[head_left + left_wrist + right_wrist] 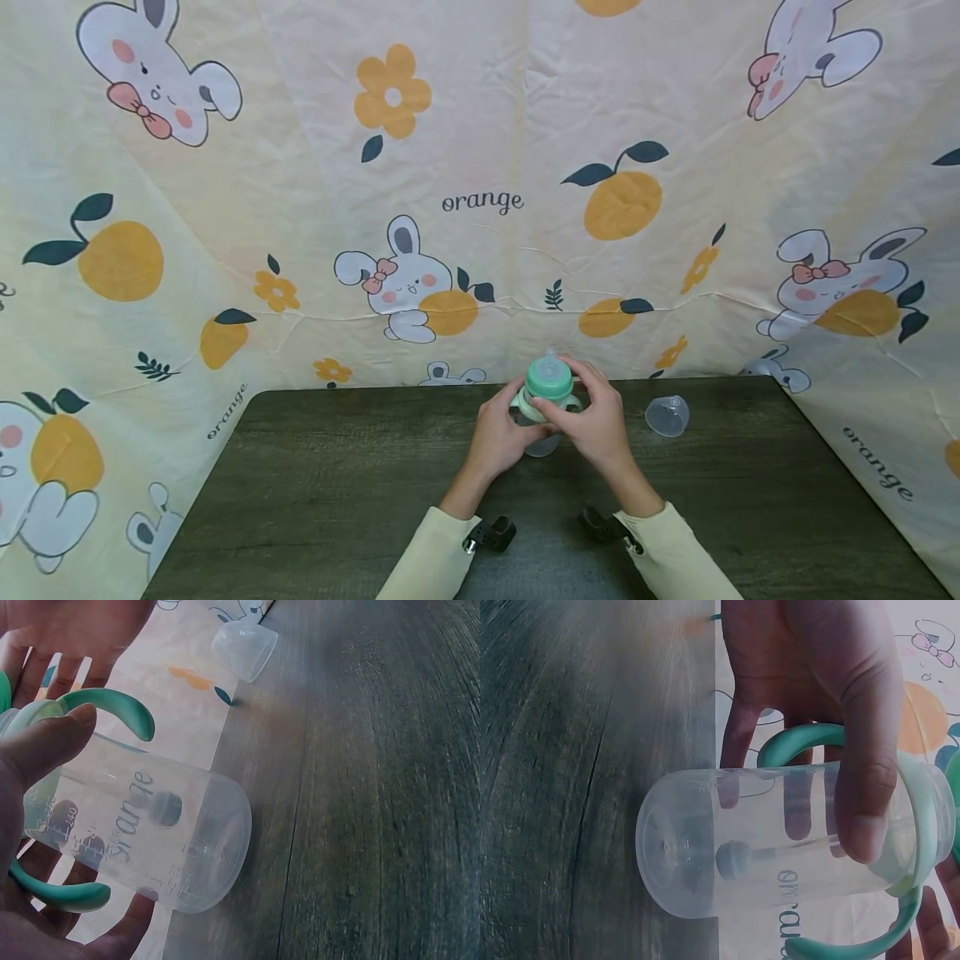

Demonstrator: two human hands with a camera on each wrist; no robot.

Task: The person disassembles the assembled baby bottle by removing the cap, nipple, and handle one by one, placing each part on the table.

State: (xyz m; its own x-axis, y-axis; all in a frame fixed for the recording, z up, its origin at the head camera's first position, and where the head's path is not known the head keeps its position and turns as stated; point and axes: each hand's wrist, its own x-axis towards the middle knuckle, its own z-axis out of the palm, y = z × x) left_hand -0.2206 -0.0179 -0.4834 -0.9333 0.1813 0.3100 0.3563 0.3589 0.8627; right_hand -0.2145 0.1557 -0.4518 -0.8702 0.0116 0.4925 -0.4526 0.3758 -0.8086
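A clear baby bottle with a mint-green collar, a translucent teat and two curved green handles is held between both hands near the table's far edge. My left hand grips it from the left, thumb near the collar and fingers behind the body. From the right, my right hand curls around the bottle, its thumb pressing the upper body in the right wrist view. Inside hangs a straw with a grey weighted end. Whether the base touches the table cannot be told.
A clear dome-shaped cap lies on the dark wood-grain table, right of the bottle. Behind the table hangs a pale cloth printed with rabbits and oranges.
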